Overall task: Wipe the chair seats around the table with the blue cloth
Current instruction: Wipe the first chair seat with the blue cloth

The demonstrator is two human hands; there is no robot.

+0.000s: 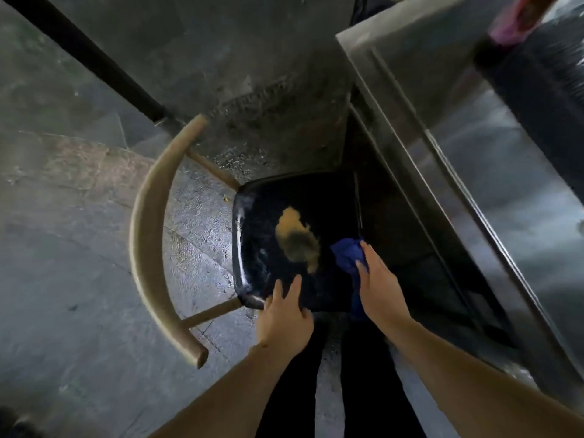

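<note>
the right hand (377,282) presses down on the blue cloth (347,254), fingers bent over it so the bunched cloth sticks out ahead of the fingertips and a strip of it trails back under the palm toward the wrist. the cloth sits on the chair seat (284,241), at the seat's edge on the counter side, directly beneath and just ahead of the right hand.

the left hand (284,314) lies flat with fingers straight and slightly spread, resting on the near edge of the seat close to its corner, holding nothing. the cloth is off to the right of this hand, apart from it, with a stretch of bare dark seat between them.

just ahead of both hands, between them and toward the middle of the seat, is a worn tan patch (297,240) where the dark cover has peeled away. the cloth lies just beside the right edge of that patch.

the chair's curved wooden backrest (148,235) arcs round to the left of the left hand. the metal counter (474,159) runs along to the right of the right hand, its edge near the seat.
</note>
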